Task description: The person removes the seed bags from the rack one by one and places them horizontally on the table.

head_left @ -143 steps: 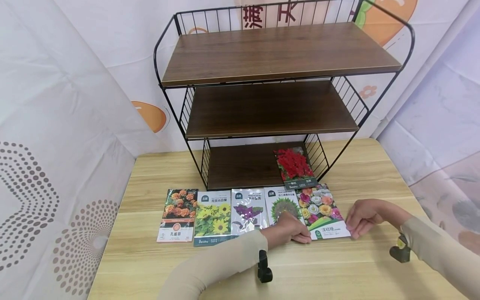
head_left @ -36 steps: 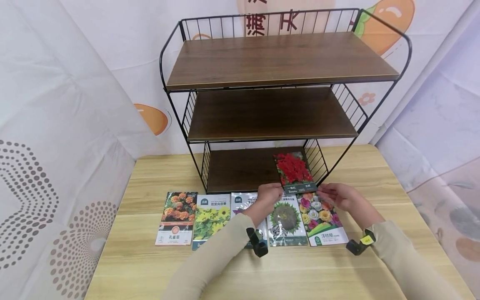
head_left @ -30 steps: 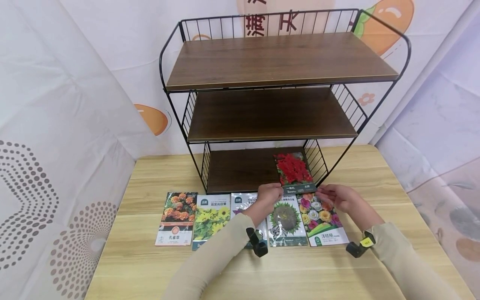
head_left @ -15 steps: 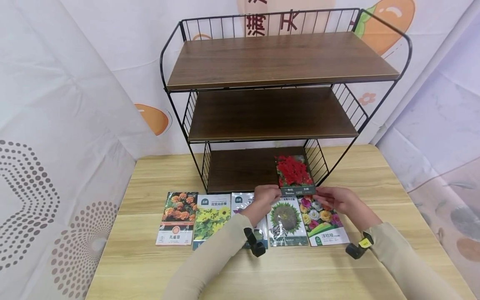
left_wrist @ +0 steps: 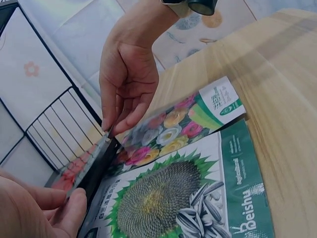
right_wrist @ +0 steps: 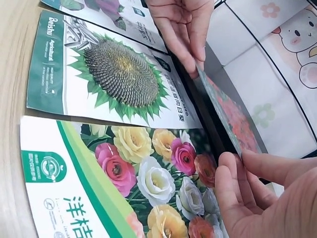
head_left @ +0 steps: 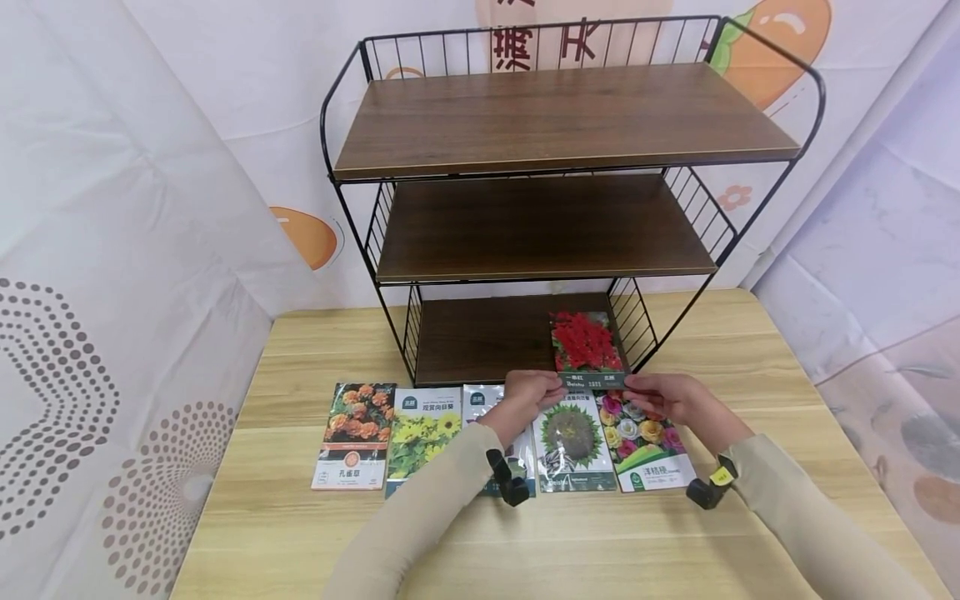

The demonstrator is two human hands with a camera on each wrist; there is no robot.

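A seed packet with red flowers (head_left: 587, 343) lies at the right end of the rack's bottom shelf (head_left: 480, 337). My left hand (head_left: 531, 392) pinches its near left corner between thumb and fingers. At the near right corner, my right hand (head_left: 671, 397) pinches it the same way. The right wrist view shows the red-flower packet (right_wrist: 225, 111) with its near edge raised off the shelf. Just in front, on the table, lie a sunflower packet (head_left: 572, 437) and a packet of mixed-colour blooms (head_left: 651, 446), its upper part partly covered by my right hand.
Farther left lie an orange-flower packet (head_left: 354, 437), a yellow-flower packet (head_left: 424, 437) and a purple-leaf packet (head_left: 480, 400), the last partly behind my left arm. Above the bottom shelf are the middle shelf (head_left: 547, 225) and top shelf (head_left: 562, 112), in a black wire frame.
Both hands have gone from the mixed-bloom packet up to the red-flower packet and taken its near corners. That packet has turned straighter and shifted slightly toward me.
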